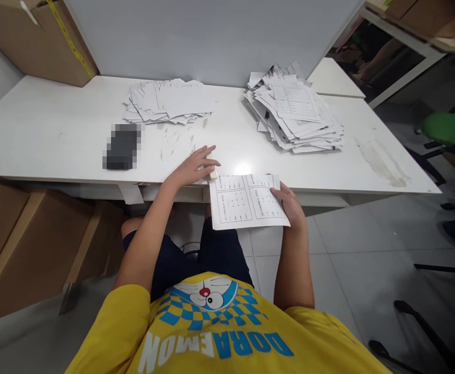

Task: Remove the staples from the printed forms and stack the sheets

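Note:
A white sheet printed with boxed forms (237, 205) is in my right hand (289, 202), held over the table's front edge. My right thumb lies on the sheet's face, with the other fingers mostly hidden behind it. My left hand (196, 167) is at the table edge, palm down, its fingers stretched out and spread. Beneath those fingers is a small cream-coloured block-like thing (213, 174), right at the sheet's upper left corner. Its kind is mostly hidden by the fingers.
On the white table (227, 137) are a low paper pile (172, 101) and a taller, untidy paper pile (297, 114). A dark pixelated object (121, 148) lies at left. Cardboard boxes (51, 244) stand below left. A green chair (449, 132) is at right.

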`<act>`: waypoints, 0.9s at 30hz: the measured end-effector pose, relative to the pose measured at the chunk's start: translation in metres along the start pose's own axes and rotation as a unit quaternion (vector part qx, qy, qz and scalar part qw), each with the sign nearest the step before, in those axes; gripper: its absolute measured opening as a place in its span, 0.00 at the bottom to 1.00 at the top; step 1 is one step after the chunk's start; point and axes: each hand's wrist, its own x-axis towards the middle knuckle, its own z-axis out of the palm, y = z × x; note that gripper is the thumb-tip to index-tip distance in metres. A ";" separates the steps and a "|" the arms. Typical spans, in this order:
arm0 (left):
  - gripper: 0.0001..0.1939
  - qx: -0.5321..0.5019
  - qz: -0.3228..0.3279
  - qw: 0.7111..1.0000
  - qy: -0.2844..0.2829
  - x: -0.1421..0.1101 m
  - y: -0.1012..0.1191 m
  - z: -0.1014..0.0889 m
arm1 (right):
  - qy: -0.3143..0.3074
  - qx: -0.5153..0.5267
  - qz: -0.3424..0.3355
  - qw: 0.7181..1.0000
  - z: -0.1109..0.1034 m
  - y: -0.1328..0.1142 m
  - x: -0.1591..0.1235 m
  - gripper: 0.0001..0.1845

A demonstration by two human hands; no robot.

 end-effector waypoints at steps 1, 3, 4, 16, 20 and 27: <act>0.19 0.001 0.002 1.000 -0.006 0.000 0.001 0.000 | 0.002 0.005 -0.001 1.000 0.000 0.000 0.000 0.33; 0.19 0.006 0.008 1.000 -0.009 0.000 0.004 0.001 | 0.008 0.017 -0.001 1.000 0.000 0.001 0.001 0.34; 0.19 0.008 0.010 1.000 -0.005 0.000 0.005 0.001 | 0.010 0.023 -0.001 1.000 0.000 0.001 0.002 0.34; 0.21 0.031 0.003 0.999 0.021 -0.004 0.008 0.010 | -0.002 0.010 -0.005 1.000 -0.001 0.002 0.004 0.31; 0.22 0.067 0.003 0.997 0.025 -0.003 0.005 0.013 | 0.012 -0.025 -0.019 0.999 -0.001 -0.004 0.007 0.30; 0.26 0.044 0.000 0.998 0.036 -0.003 0.000 0.013 | 0.043 -0.283 -0.088 0.954 0.006 -0.080 -0.041 0.17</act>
